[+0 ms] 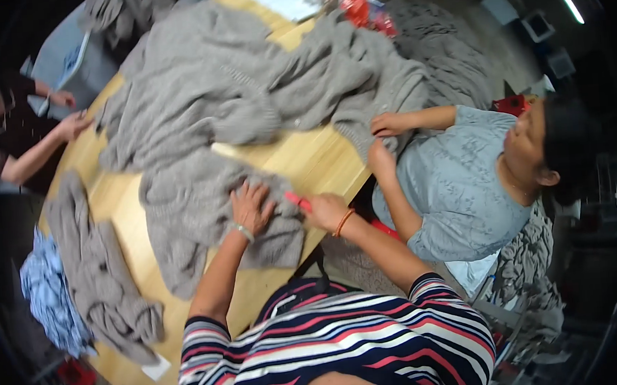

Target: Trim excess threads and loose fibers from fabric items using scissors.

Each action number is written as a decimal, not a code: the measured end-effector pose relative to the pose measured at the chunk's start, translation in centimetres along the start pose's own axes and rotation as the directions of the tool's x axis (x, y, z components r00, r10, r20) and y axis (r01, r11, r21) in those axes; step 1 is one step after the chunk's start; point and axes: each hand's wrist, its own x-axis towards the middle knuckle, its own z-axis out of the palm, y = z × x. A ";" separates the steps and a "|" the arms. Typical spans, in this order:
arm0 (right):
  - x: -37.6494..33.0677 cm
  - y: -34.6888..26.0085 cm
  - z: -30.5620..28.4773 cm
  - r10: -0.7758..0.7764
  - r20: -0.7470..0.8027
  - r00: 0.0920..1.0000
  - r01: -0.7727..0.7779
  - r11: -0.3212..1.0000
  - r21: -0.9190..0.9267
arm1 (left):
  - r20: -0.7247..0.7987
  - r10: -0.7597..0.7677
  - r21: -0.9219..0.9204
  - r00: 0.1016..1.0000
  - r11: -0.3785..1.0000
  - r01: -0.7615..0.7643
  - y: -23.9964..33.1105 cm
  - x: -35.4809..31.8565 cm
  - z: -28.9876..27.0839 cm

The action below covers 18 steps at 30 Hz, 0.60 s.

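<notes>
Now, closest in, our left hand (254, 208) lies palm down, fingers spread, pressing on a grey knit garment (180, 194) and gripping nothing that we can see. Just to its right, our right hand (328, 212) is curled closed around a small red tool (297, 200); what its tip is, the blur won't let us tell. The garment rests on the table (313, 155), under the left hand and out to its left. For good work, we'd say, that palm wants to flatten the knit firmly, with the tool's tip clear of those fingers. And direction: the tool points away and leftward, its long axis slanting past the left hand. The garment is crumpled, its longer spread seemingly running left to right. Beyond both hands sits a big grey heap (186, 79), and past our right hand, a co-worker (458, 182) handles grey knit.
</notes>
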 end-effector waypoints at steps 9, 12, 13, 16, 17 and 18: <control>-0.8 0.1 1.6 -0.018 0.112 0.994 0.017 1.000 0.012 | -0.085 -0.121 0.094 0.989 0.987 0.129 0.0 -2.3 0.8; -0.6 0.7 1.9 -0.023 0.149 0.989 0.027 0.999 -0.022 | 0.001 -0.150 0.191 0.989 0.971 0.147 1.1 -1.8 0.5; -0.6 0.4 1.7 -0.028 0.144 0.989 0.032 0.999 -0.028 | 0.001 -0.157 0.191 0.988 0.969 0.154 1.1 -1.8 0.5; -0.1 -1.2 0.7 -0.044 0.178 0.983 0.054 0.997 -0.047 | 0.002 -0.151 0.196 0.988 0.969 0.148 0.8 -1.8 0.7; 0.2 -2.0 0.5 -0.049 0.212 0.976 0.063 0.996 -0.061 | 0.012 -0.162 0.197 0.987 0.968 0.156 0.7 -1.9 0.8; 0.5 -2.8 0.5 -0.054 0.214 0.975 0.068 0.996 -0.060 | 0.023 -0.172 0.198 0.985 0.966 0.165 0.5 -2.0 0.9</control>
